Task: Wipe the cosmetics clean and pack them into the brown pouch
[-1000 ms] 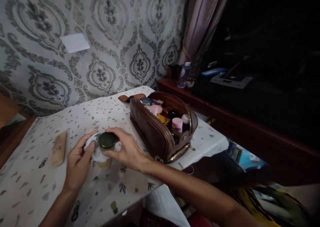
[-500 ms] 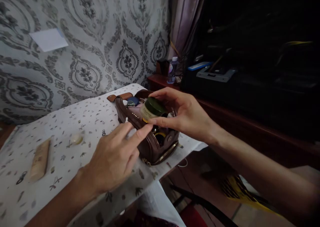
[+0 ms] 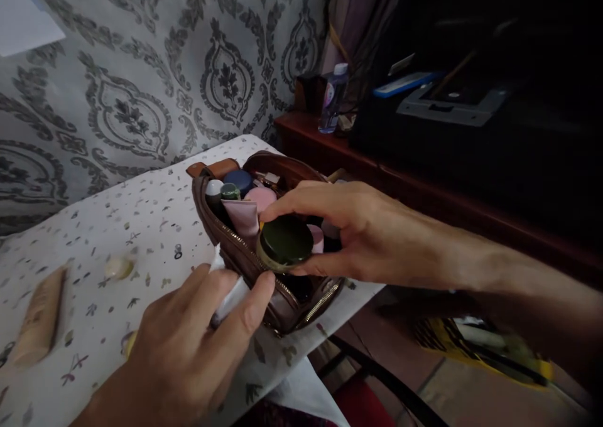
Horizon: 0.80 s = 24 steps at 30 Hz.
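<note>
Dark green gleams on the lid of the jar [image 3: 286,238], right at the middle of the frame, and my right hand [image 3: 362,226] has it, thumb on the near side, fingers on the far side! It's over the mouth of the brown bag [image 3: 235,251], lid up and slightly tilted; whether its base touches anything inside, I can't tell. Down at lower centre, my left hand [image 3: 198,339] grips a crumpled white tissue [image 3: 230,298] between its fingers, one fingertip right by the bag's zipped edge, just below the jar.

And what a crowd in that bag! A pale pink tube [image 3: 241,218] leans beside the jar, a round pink lid [image 3: 260,198] sits behind it, then a blue lid [image 3: 238,181], a small green lid [image 3: 230,191] and a white cap [image 3: 214,188] packed towards the far left corner.

Over to the left of the frame, on the desk [image 3: 155,226] with its printed cover: a beige tube [image 3: 40,320] lying flat, a little pale pot [image 3: 119,267] near it, and something yellow [image 3: 129,342] half hidden by my left hand. Top centre-right, a capped bottle [image 3: 333,100] stands on a reddish ledge [image 3: 306,132].
</note>
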Each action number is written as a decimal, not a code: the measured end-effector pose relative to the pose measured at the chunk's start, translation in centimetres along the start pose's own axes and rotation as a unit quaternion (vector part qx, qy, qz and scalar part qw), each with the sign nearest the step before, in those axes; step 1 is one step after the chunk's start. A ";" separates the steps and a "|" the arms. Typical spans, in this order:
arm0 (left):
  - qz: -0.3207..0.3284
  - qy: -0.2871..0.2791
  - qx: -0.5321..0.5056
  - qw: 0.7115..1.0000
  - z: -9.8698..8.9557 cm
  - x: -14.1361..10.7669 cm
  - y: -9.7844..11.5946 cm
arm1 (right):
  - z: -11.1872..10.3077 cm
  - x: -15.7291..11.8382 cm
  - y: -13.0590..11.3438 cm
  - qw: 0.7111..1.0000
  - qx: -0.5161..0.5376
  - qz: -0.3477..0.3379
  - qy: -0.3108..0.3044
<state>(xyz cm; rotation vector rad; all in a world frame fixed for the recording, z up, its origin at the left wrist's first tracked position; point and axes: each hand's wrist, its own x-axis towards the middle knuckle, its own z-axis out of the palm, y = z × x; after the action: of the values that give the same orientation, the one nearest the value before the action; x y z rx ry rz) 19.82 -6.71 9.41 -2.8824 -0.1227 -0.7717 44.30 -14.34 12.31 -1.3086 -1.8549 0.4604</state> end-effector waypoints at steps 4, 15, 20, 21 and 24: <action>-0.035 -0.024 0.003 0.999 0.5 -0.9 0.3 | -0.3 0.1 0.7 0.994 -0.059 -0.038 -0.085; -0.024 -0.043 0.051 0.997 0.3 -1.8 0.3 | -1.3 1.0 0.8 0.982 -0.098 -0.102 -0.122; -0.035 -0.041 0.060 0.997 -0.4 -0.2 0.7 | -1.1 0.5 1.4 0.964 -0.213 -0.086 -0.137; -0.020 -0.035 0.066 0.997 -0.3 0.2 0.9 | -1.1 0.5 1.4 0.972 -0.199 -0.058 -0.112; 0.028 -0.019 0.095 0.995 0.4 1.0 2.1 | -0.9 0.5 1.4 0.986 -0.158 0.017 -0.043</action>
<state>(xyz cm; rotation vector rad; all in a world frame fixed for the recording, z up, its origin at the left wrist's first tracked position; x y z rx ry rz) 21.11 -8.63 9.31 -2.7093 -0.1128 -0.6578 45.83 -13.46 12.08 -1.5509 -2.0414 0.2501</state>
